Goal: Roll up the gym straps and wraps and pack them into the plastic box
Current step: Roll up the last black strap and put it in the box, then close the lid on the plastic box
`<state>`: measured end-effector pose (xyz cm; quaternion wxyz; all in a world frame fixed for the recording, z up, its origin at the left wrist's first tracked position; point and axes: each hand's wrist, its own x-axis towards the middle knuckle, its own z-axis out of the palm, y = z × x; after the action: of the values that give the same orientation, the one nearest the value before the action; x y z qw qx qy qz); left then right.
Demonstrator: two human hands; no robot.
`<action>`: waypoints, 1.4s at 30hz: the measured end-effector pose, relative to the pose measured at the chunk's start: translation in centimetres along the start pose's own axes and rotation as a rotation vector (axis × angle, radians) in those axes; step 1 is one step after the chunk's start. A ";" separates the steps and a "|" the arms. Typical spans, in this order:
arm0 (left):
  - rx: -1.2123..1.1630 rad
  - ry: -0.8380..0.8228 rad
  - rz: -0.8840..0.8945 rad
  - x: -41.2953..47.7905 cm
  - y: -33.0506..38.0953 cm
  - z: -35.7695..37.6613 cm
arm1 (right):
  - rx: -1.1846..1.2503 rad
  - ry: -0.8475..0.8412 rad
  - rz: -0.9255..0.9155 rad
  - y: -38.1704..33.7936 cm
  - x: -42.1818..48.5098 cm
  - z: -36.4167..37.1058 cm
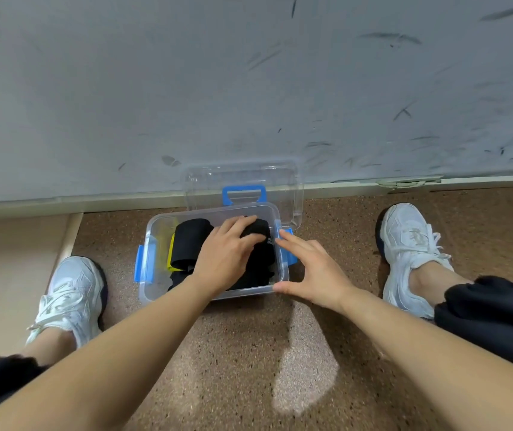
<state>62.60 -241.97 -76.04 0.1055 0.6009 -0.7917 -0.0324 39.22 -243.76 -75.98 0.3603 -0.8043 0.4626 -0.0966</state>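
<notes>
- Head view, plastic box [156, 237]: clear, with blue side latches; stands on the speckled brown floor [242, 353] close to the scuffed grey wall [155, 88], between the person's two white shoes.
- Head view, lid [283, 181]: clear, with a blue handle; off the box and leaning upright behind it against the wall.
- Head view, contents: a large black rolled wrap [191, 241] lies in the middle of the box; a yellow strap [171, 255] sits just beside it on the left, partly under it; a second black roll [259, 228] lies at the right end, with more black fabric below it.
- Head view, left hand [227, 253]: reaches into the box from the near side; fingers spread and bent over the second black roll, touching its top; thumb hidden, so grip or mere pressure cannot be told.
- Head view, right hand [314, 275]: outside the box at its right side; fingers straight and spread, holding nothing; fingertips at the right rim by the blue latch [291, 256]; thumb touching the near right corner.
</notes>
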 end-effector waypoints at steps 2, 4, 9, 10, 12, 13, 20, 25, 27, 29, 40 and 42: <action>-0.023 -0.062 -0.014 -0.2 -0.6 -0.1 | 0.001 -0.003 0.003 -0.1 -0.1 0.0; -0.064 -0.133 -0.103 -0.3 -1.0 -0.4 | 0.007 -0.008 0.007 -0.1 -0.1 0.0; -0.209 -0.094 -0.258 0.3 -1.1 -0.7 | 0.025 -0.012 0.019 0.0 -0.1 0.2; -0.280 -0.066 -0.296 0.3 -1.1 -0.6 | 0.028 -0.012 0.023 0.0 -0.1 0.2; -0.402 -0.022 -0.357 0.0 -1.0 -0.4 | 0.034 -0.011 0.028 -0.1 -0.1 0.2; -0.437 -0.007 -0.375 -0.2 -0.9 -0.3 | 0.038 -0.008 0.030 -0.2 0.0 0.2; -0.099 -0.027 -0.199 -1.2 0.3 1.1 | 0.059 -0.009 0.037 -0.3 -0.1 0.2; 0.109 -0.070 -0.233 -2.2 0.2 0.1 | 0.032 -0.010 0.045 -0.7 -0.2 0.0; 0.139 -0.114 -0.246 -3.0 -0.3 -0.2 | 0.020 -0.010 0.040 -0.8 -0.3 0.0; 0.142 -0.152 -0.234 -3.7 -0.2 -0.4 | 0.010 -0.015 0.035 -0.8 -0.2 -0.1; 0.103 -0.133 -0.213 -3.7 -0.1 0.5 | 0.086 0.283 0.224 -0.9 7.1 -7.3; 0.100 -0.103 -0.210 -3.8 0.0 0.6 | 0.131 0.304 0.316 -0.1 9.6 -8.7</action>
<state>63.42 -238.39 -77.09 0.0304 0.6825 -0.7294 -0.0347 40.36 -255.81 -71.38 0.3487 -0.6729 0.6244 -0.1890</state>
